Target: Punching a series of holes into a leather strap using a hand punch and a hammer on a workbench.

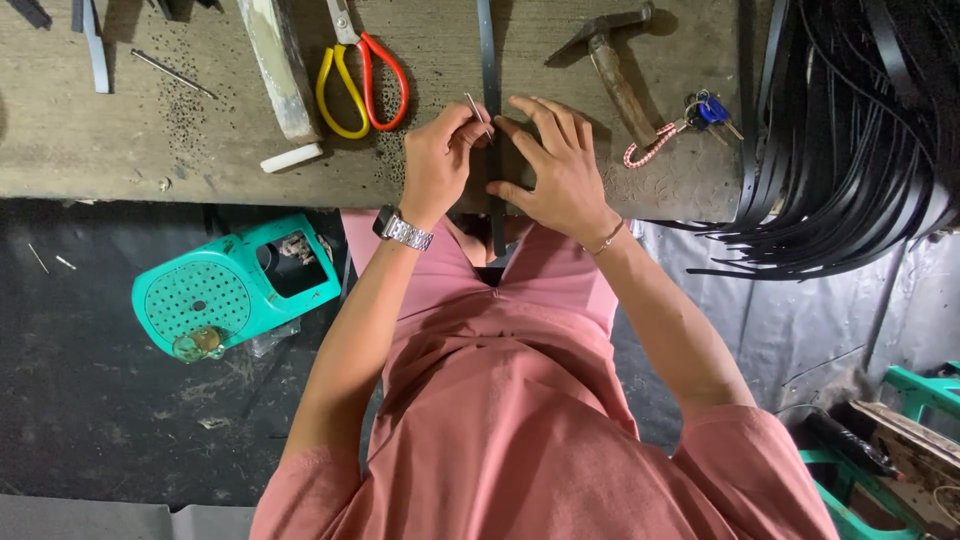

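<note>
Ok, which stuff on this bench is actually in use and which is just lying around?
In use: black strap, small metal piece, left hand, right hand.
Lying about: scissors, hammer, keys, pile of black straps, teal fan.

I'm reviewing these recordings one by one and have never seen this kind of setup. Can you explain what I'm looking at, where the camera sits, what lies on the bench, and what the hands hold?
There is no machine here: one camera worn on a person's head looks straight down at their own arms and pink shirt. The left hand, with a wristwatch, pinches a small metal pin. The right hand presses flat on a long black strap that runs across the worn wooden bench. Also on the bench are scissors with yellow and red handles, a hammer, a bunch of keys, and a pile of black strips at the right. A green plastic stool stands on the floor.
</note>
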